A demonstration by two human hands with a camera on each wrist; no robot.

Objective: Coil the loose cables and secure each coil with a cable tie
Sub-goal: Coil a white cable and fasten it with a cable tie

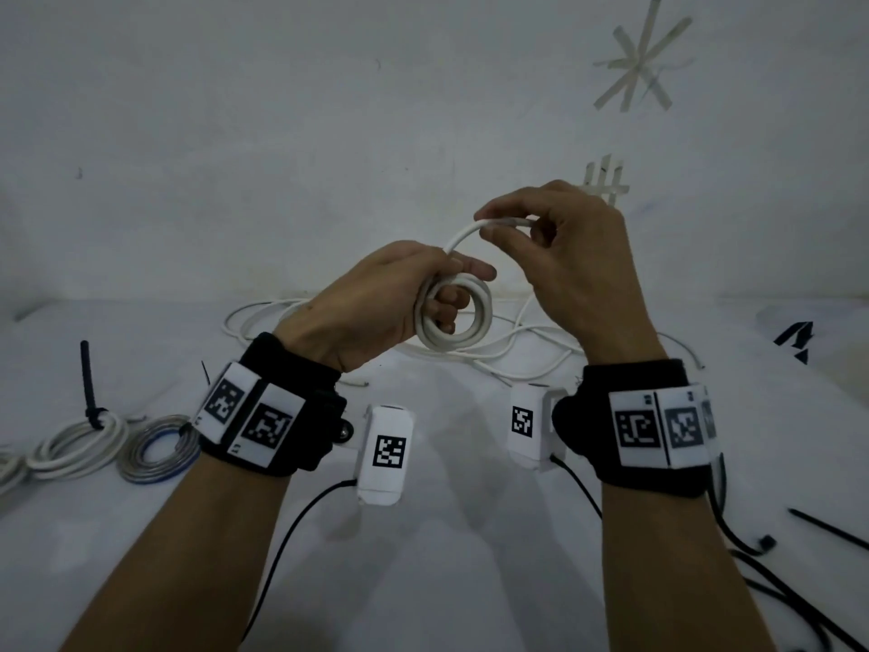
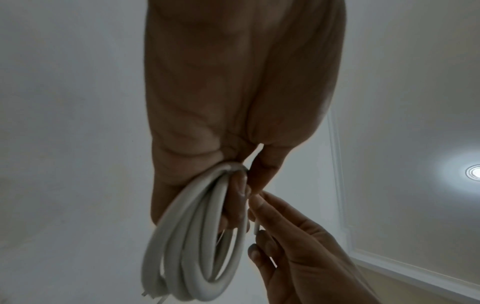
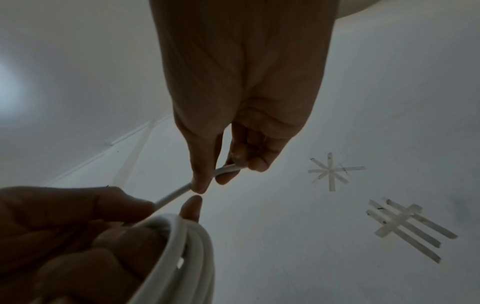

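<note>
My left hand [image 1: 414, 294] grips a small coil of thick white cable [image 1: 475, 329] held up above the table, fingers curled through its loops. The same coil [image 2: 197, 246] hangs from that hand in the left wrist view. My right hand [image 1: 531, 232] pinches the cable's free end [image 1: 470, 230] between thumb and fingers, just above and right of the coil. In the right wrist view the free end [image 3: 228, 169] runs from my right fingers down to the coil [image 3: 192, 257]. Loose white cables [image 1: 517, 350] lie tangled on the white table behind both hands.
Two finished coils, a white one [image 1: 77, 447] bound with a black cable tie [image 1: 89, 383] and a grey-blue one [image 1: 157, 449], lie at the left. Loose black cable ties [image 1: 823, 529] lie at the right edge. Tape marks [image 1: 639, 58] are stuck on the wall behind.
</note>
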